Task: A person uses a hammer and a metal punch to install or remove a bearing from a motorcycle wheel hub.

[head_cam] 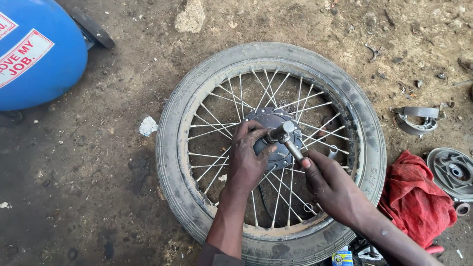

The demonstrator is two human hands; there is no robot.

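Two white, red-edged labels [22,56] on the blue tank [54,69] (top left); small blue-yellow package [342,257] bottom edge.

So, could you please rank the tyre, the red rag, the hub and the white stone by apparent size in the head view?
1. tyre
2. red rag
3. hub, partly hidden by hands
4. white stone

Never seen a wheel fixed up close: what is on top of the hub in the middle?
A metal tool stands on the hub. The left hand steadies it; the right hand grips its handle. What lies beneath its head is covered.
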